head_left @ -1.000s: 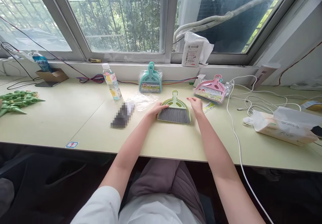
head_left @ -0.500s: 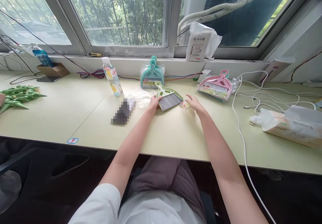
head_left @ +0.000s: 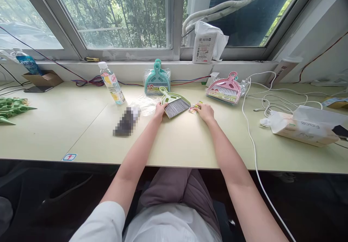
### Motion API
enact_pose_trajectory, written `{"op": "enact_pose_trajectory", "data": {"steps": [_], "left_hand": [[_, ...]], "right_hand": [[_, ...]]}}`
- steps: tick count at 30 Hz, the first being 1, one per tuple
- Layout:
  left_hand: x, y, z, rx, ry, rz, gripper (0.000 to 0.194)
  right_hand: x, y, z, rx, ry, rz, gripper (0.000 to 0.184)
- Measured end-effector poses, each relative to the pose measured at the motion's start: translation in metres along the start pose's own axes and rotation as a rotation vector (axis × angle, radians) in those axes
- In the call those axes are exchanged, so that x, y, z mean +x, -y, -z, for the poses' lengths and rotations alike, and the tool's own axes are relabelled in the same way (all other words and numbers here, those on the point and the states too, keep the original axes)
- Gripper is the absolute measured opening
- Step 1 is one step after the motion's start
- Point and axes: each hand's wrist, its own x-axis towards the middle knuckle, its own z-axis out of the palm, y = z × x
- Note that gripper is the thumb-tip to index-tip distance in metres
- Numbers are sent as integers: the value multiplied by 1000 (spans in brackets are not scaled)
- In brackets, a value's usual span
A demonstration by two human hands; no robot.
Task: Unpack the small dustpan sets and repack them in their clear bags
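My left hand [head_left: 160,111] is closed on the near left side of a green dustpan [head_left: 186,99] with a small hand brush [head_left: 177,108] lying in it. The brush has a pale green handle and grey bristles that face me. My right hand [head_left: 206,112] pinches a small colourful printed card [head_left: 194,108] just right of the dustpan, its fingers bent over the card's right end. Crumpled clear plastic wrap [head_left: 145,105] lies left of the dustpan.
Behind stand a wrapped teal dustpan set [head_left: 157,80] and, to the right, wrapped pink sets [head_left: 225,89]. A bottle [head_left: 112,84] and a blurred dark object [head_left: 125,123] are on the left. White cables [head_left: 251,126] and a tissue pack [head_left: 301,128] lie on the right.
My right hand has come down from open fingers above the card to a pinch on it. My left hand stays on the dustpan. The whole view has shifted slightly.
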Motion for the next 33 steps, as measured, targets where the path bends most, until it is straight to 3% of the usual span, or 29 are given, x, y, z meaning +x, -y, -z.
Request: {"op": "enact_pose_trajectory", "data": {"steps": [7,12,15,20,24,33], "left_hand": [[1,0,-1,20,-3,14,29],[-7,-4,-4,48,20,31,27],[-14,-4,-8,15,52,17,27],[-14,4,-11,-139,149,-21,29],[-10,6,-9,-183,227,-29,32],[-21,0,-9,-108,242,-52,58]], "right_hand": [[-4,7,7,99,-252,-90,42],[-7,30,9,328,-405,15,55],[-16,53,-3,322,-339,106,58],[-37,84,-30,192,-98,235,57],[-45,92,-31,99,53,251,60],[-47,92,-31,67,67,215,67]]}}
